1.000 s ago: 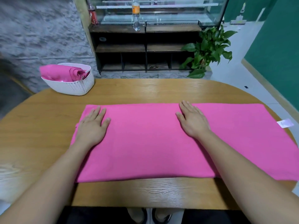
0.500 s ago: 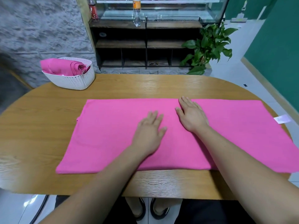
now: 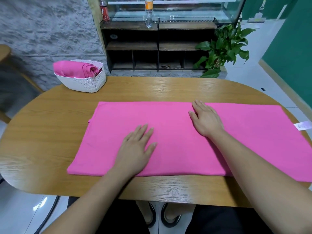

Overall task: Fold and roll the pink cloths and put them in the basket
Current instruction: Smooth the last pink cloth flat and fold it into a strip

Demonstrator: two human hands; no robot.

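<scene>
A long pink cloth (image 3: pixel 168 119) lies folded flat across the wooden table (image 3: pixel 50 129), its white label (image 3: pixel 303 126) sticking out at the right end. My left hand (image 3: pixel 136 147) presses flat on the cloth near its front edge, fingers straight. My right hand (image 3: pixel 205 120) lies flat on the cloth farther back, just right of the middle. A white woven basket (image 3: pixel 84 81) stands at the table's far left corner and holds rolled pink cloths (image 3: pixel 74 69).
Beyond the table stand a dark wooden shelf unit (image 3: pixel 157 48) with bottles on top and a green potted plant (image 3: pixel 222 49). A chair (image 3: pixel 6 54) shows at the far left. My sandalled feet show under the table's front edge.
My left hand slid from the cloth's left end to near its middle, smoothing it. My right hand stayed almost in place. The view shifted slightly.
</scene>
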